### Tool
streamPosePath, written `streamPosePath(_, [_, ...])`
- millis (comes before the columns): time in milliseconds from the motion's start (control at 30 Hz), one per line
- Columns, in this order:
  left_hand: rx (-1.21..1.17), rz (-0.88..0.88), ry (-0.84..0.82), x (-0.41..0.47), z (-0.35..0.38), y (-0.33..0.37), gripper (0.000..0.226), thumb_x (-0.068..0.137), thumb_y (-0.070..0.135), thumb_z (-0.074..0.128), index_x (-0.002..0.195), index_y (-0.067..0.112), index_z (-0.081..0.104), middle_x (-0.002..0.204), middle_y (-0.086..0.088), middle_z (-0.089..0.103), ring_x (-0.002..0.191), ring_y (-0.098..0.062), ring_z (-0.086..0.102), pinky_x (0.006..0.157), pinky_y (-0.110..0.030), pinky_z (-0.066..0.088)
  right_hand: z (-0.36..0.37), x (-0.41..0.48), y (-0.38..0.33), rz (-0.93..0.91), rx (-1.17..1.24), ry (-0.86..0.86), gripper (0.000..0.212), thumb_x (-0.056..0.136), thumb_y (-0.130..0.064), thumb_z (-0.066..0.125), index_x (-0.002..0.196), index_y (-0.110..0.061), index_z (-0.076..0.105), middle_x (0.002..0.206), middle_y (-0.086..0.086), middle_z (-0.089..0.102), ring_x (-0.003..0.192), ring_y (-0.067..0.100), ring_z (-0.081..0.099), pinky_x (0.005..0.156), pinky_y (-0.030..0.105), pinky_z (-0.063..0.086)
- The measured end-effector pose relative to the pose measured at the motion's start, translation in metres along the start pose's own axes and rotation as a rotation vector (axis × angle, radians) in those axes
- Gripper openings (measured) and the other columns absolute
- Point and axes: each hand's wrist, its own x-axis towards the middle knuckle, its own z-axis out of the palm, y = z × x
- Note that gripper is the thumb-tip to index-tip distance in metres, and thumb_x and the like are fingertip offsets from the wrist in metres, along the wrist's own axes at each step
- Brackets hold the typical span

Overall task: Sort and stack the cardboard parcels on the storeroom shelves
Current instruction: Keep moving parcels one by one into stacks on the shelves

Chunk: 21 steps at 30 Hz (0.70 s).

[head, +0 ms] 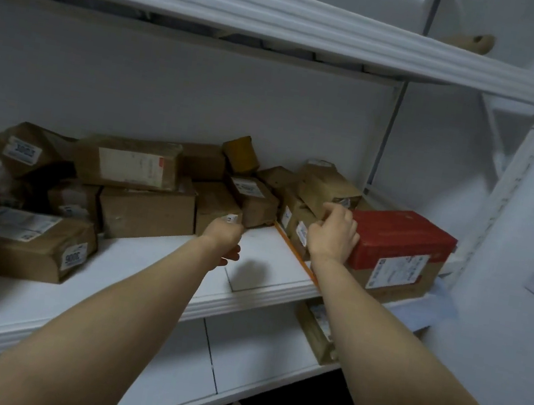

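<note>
A: Your right hand [333,235]: fingers [331,209] hooked over the top edge of the small brown cardboard parcel with a white label [300,233]. You're gripping it, log that.

B: Agreed. The red-topped cardboard box with a white label [401,243] sits just right of those fingers, and the heel of your hand is against its near corner.

A: Right behind your fingertips there's a crumpled brown cardboard parcel [327,182], on top of the heap. Under your wrist an orange strip [295,258] runs along the white shelf board [265,271]. Can't tell what it belongs to.

B: Your left hand [223,235]?

A: Fingers curled loosely under your palm, nothing in them that shows. Just beyond your knuckles is the squat brown cardboard box with a small white sticker [215,205]. Touching or apart, can't tell, because your hand covers the gap.

B: Left of those fingers?

A: A plain brown cardboard carton [146,212], with a long brown parcel with a big white label [129,164] lying on top of it. Further left, near the shelf's front edge, there's a flat brown parcel with two white labels [37,247].

B: Both your hands are over that same shelf, well apart.
</note>
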Motion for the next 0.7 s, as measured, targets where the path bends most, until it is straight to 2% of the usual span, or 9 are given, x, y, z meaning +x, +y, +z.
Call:
streamPosePath(200, [0.058,0.016,-0.199,-0.007,0.068,0.004,0.04,0.098,0.019,0.041,0.134,0.002,0.041,0.106,-0.016,0.061,0.078,-0.023,0.06,0.077,-0.035,0.046,-0.046,0.0,0.042,0.065,0.04,0.331,0.032,0.083,0.0,0.053,0.112,-0.013,0.059,0.12,0.009,0.054,0.117,0.027,0.046,0.099,0.03,0.029])
streamPosePath(300, [0.084,0.024,-0.262,-0.012,0.097,0.004,0.023,0.098,0.017,0.04,0.115,0.003,0.047,0.107,-0.018,0.058,0.085,-0.028,0.057,0.08,-0.036,0.046,-0.066,0.001,0.062,0.166,0.119,0.598,0.027,0.082,-0.007,0.05,0.107,-0.01,0.061,0.114,0.014,0.058,0.114,0.032,0.05,0.097,0.037,0.033])
streamPosePath(367, [0.111,0.019,-0.295,-0.014,0.113,0.004,0.016,0.098,0.018,0.041,0.106,0.005,0.047,0.109,-0.018,0.057,0.089,-0.029,0.057,0.079,-0.036,0.046,-0.078,0.0,0.08,0.333,0.14,0.652,0.03,0.088,-0.01,0.05,0.117,-0.011,0.058,0.126,0.012,0.053,0.124,0.031,0.044,0.101,0.038,0.028])
streamPosePath(467, [0.125,0.007,-0.321,-0.018,0.132,0.003,0.014,0.099,0.018,0.04,0.102,0.006,0.047,0.095,-0.014,0.055,0.09,-0.03,0.054,0.076,-0.036,0.045,-0.086,-0.005,0.118,0.745,0.143,0.557,0.044,0.091,-0.014,0.051,0.135,-0.012,0.043,0.142,0.013,0.038,0.132,0.031,0.034,0.109,0.039,0.024])
streamPosePath(533, [0.122,0.016,-0.311,-0.018,0.143,0.001,0.012,0.098,0.014,0.038,0.095,0.007,0.048,0.082,-0.01,0.051,0.087,-0.029,0.052,0.075,-0.035,0.044,-0.085,-0.011,0.142,1.048,0.21,0.386,0.052,0.09,-0.018,0.054,0.138,-0.007,0.039,0.143,0.016,0.035,0.13,0.034,0.037,0.109,0.043,0.031])
streamPosePath(567, [0.125,0.02,-0.3,-0.018,0.147,-0.001,0.016,0.098,0.011,0.038,0.088,0.008,0.05,0.079,-0.009,0.05,0.083,-0.027,0.052,0.075,-0.034,0.043,-0.079,-0.013,0.152,1.142,0.288,0.282,0.053,0.088,-0.02,0.057,0.136,-0.004,0.04,0.141,0.016,0.039,0.128,0.035,0.041,0.106,0.044,0.036])
streamPosePath(633, [0.138,0.03,-0.297,-0.019,0.153,-0.004,0.021,0.097,0.011,0.037,0.083,0.01,0.052,0.083,-0.011,0.052,0.075,-0.023,0.05,0.074,-0.033,0.042,-0.066,-0.018,0.162,1.163,0.542,0.058,0.054,0.086,-0.021,0.061,0.133,-0.003,0.045,0.135,0.013,0.048,0.12,0.037,0.05,0.098,0.044,0.046])
streamPosePath(700, [0.145,0.023,-0.29,-0.017,0.157,-0.006,0.022,0.097,0.016,0.038,0.105,0.004,0.055,0.1,-0.019,0.054,0.084,-0.027,0.054,0.075,-0.035,0.043,-0.052,-0.02,0.171,1.168,0.714,-0.068,0.05,0.082,-0.021,0.064,0.126,-0.006,0.046,0.127,0.013,0.054,0.111,0.038,0.055,0.095,0.047,0.049])
